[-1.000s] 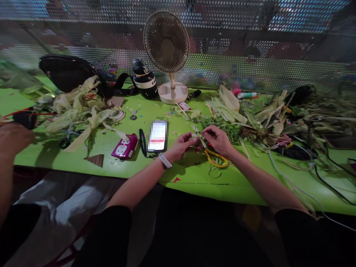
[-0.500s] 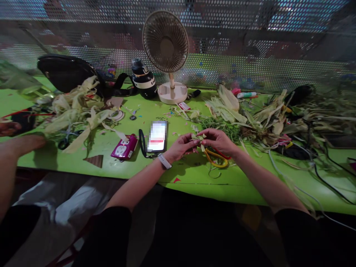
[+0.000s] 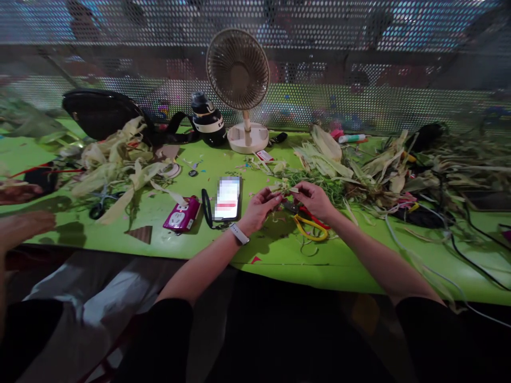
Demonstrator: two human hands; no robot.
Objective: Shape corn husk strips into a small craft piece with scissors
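My left hand [image 3: 259, 211], with a pale watch on the wrist, pinches one side of a small knotted piece of corn husk [image 3: 284, 187]. On the other side, my right hand [image 3: 315, 201] pinches a pale end of the same piece, so it spans the gap between my fingertips just above the table. Below it lie pliers [image 3: 310, 227] with yellow and red handles, their head partly under my hands. Left of my hands rests a lit phone [image 3: 227, 199] with a dark strap.
Heaps of corn husk [image 3: 347, 165] cover the right and left. A fan [image 3: 248, 139], a black bottle [image 3: 209, 125] and a bag [image 3: 107, 114] stand behind. A purple power adapter [image 3: 181, 215] and scissors [image 3: 98, 210] lie left. Another person's hand [image 3: 19, 192] is far left.
My hands have drawn slightly apart, stretching the husk piece between them and uncovering more of the pliers. The other person's arm at the left has moved a little left.
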